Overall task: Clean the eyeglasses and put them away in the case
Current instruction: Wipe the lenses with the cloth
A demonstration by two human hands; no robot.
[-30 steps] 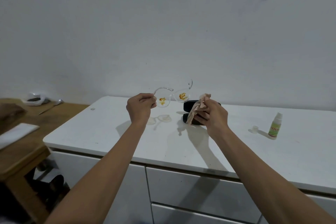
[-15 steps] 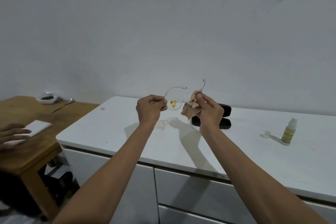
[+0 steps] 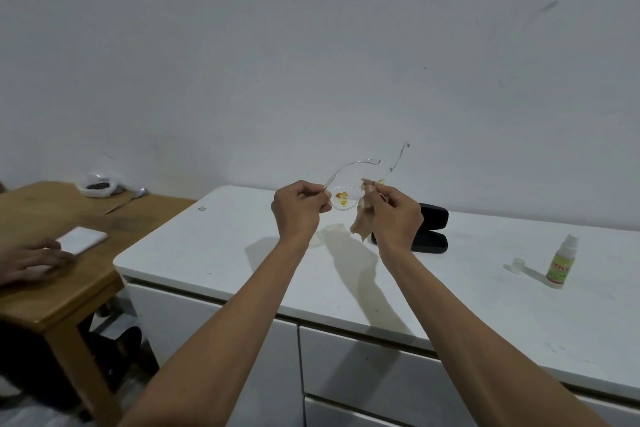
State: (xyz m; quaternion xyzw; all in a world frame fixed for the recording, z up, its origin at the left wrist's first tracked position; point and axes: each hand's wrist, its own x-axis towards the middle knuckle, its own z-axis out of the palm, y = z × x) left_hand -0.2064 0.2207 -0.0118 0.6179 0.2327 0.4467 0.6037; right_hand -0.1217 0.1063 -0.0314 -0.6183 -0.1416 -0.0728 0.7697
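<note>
Both forearms are bare right down to the bottom edge of the view, with no sleeve showing on either; the left hand (image 3: 298, 210) and the right hand (image 3: 394, 215) wear no glove. Neither wrist carries a watch or band; no ring shows.

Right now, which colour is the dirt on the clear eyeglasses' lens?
Orange-yellow smears on the clear plastic eyeglasses, seen in the head view.

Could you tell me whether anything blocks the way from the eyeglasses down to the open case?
Only the right hand and its cloth hang between the eyeglasses and the open case; nothing lies visibly in it.
</note>
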